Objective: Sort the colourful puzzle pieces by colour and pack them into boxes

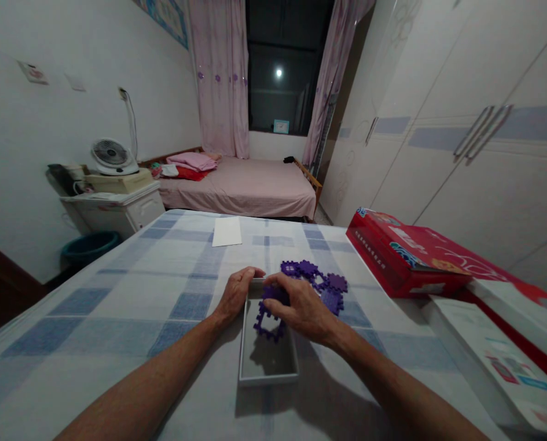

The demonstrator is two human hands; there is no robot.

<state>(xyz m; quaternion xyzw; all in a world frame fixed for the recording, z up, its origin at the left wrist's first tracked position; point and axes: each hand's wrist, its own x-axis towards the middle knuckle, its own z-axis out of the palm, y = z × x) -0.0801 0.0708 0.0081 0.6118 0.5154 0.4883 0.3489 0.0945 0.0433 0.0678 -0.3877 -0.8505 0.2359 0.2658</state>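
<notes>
Currently, the left hand (234,297) lies along the far left wall of a shallow, white, rectangular open box (268,370), with its fingers kept close together near the corner; I cannot tell whether it grips this wall or only rests on it. The right hand (306,309) is bent over the same box, and its thumb and fingers close narrowly on a solid purple piece with toothed edges (277,295). Just below this piece, on the near side of the right fingers, a purple square frame with toothed edges (269,335) shows above the box floor; whether the two are joined, I cannot tell. Beyond the right hand and to its right, a loose group of purple toothed flat pieces (335,283) lies on a blue and white checked tablecloth (117,318). Farther ahead of the left hand there is a white rectangular card (227,232). Well apart from the right hand, on its right side, stand a large red printed box (378,257) and, nearer, a long white printed box (494,361)
</notes>
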